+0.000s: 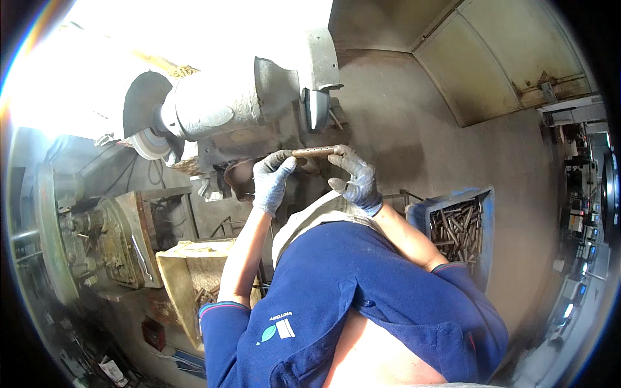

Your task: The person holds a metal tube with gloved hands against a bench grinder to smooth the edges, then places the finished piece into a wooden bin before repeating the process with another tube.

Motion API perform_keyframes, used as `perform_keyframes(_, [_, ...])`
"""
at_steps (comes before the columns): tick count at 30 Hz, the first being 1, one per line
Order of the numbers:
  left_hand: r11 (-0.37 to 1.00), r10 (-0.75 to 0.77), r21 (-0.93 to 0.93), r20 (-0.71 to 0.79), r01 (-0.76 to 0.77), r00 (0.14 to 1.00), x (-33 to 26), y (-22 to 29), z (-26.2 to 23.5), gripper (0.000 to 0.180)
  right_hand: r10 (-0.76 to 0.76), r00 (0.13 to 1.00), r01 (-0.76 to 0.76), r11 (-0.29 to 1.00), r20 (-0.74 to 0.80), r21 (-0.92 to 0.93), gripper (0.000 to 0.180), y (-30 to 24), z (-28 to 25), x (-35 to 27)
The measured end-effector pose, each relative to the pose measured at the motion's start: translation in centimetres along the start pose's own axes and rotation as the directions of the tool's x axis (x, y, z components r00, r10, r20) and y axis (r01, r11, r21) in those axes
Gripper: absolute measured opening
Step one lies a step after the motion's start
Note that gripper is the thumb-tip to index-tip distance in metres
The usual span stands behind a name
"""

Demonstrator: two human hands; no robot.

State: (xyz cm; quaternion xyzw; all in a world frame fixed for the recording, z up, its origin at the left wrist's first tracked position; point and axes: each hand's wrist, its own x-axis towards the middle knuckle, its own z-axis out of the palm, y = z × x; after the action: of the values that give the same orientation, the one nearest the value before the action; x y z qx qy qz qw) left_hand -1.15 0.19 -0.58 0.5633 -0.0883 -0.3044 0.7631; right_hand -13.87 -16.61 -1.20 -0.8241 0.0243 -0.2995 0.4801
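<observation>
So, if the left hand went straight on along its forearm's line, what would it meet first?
Apart from the brown tube it holds, the left hand would probably meet the grey grinder; depth is unclear, so it might pass beneath.

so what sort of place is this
Likely a metalworking or grinding workshop: there's a grinder with a wheel at each end, a blue bin full of slim metal pieces, and a similar-looking metal piece held near the grinder.

Gloved left hand pinches at 10 o'clock; gloved right hand curls at 2; bare forearms converge toward 12.
</observation>
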Motion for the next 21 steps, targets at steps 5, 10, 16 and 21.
perform_keyframes(5, [0.999, 0.027, -0.02, 0.057, -0.026, 0.998, -0.5, 0.9, 0.6, 0.015, -0.029, 0.999, 0.03, 0.999, 0.021, -0.04, 0.05, -0.7, -0.8, -0.6])
perform_keyframes(10, [0.997, 0.041, 0.062, 0.073, -0.046, 0.996, -0.3, 0.6, 0.2, 0.017, -0.041, 0.999, 0.042, 0.999, -0.015, 0.019, 0.049, -1.6, -1.0, -0.2])
perform_keyframes(16, [1.0, -0.015, 0.007, -0.005, 0.015, 1.0, 3.4, -3.2, 0.3, 0.01, 0.168, 0.984, -0.155, 0.969, -0.052, 0.194, 0.041, 2.2, -0.3, 0.5])
perform_keyframes(21, [0.997, -0.064, -0.049, -0.027, 0.062, 0.998, 6.1, -4.8, 2.5, 0.008, 0.414, 0.91, -0.403, 0.888, -0.003, 0.221, 0.03, 5.9, -1.0, 1.5])
